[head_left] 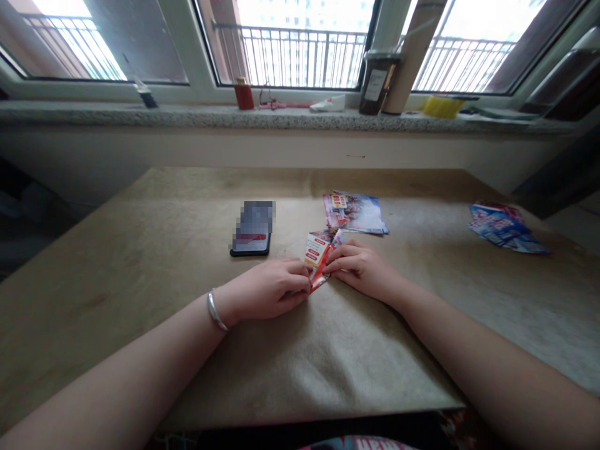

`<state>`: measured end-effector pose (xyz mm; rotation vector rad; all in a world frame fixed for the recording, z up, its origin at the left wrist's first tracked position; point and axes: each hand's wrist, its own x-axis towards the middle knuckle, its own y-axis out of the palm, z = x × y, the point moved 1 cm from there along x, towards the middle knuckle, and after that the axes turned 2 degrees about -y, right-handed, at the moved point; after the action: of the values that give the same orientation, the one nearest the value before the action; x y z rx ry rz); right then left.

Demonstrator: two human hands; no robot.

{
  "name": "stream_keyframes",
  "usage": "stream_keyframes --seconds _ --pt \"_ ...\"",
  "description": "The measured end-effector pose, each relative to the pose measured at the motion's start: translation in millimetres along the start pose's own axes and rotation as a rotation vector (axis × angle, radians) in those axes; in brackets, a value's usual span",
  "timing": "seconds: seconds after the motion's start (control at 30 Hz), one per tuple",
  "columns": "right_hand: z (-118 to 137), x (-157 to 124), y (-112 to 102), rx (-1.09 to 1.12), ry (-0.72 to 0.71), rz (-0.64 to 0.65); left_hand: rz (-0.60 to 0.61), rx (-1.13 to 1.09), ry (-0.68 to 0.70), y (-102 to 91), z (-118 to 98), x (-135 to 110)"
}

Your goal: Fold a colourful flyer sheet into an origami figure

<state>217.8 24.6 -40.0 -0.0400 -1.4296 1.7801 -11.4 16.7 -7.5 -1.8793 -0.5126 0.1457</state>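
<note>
Between my two hands lies a folded printed leaflet (317, 249), red, white and orange, on the tan table cover. My left hand (276, 286), with a silver bangle at the wrist, pinches the leaflet's lower left edge. From the other side, my right hand (359, 267) has its fingers closed on the right edge of the paper. Just behind the leaflet is a small stack of colourful flyers (359, 212). A black phone (253, 228), its screen blurred out, lies to the left beyond my left hand.
Several folded blue and red papers (504, 226) lie at the table's right. The tan-covered table (117, 262) ends near my lap. On the stone windowsill (187, 117) stand a red jar (244, 94), a dark lidded container (375, 84) and a yellow tape roll (442, 106).
</note>
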Motion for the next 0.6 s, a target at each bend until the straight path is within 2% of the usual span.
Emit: stream_keyframes --seconds 0.3,0.6 --pt "2 5 0 0.003 -0.029 -0.023 -0.078 0.111 0.023 11.4 5 -1" --pt "0 5 3 0.044 0.025 0.004 -0.148 0.004 -0.026 14.6 7 4"
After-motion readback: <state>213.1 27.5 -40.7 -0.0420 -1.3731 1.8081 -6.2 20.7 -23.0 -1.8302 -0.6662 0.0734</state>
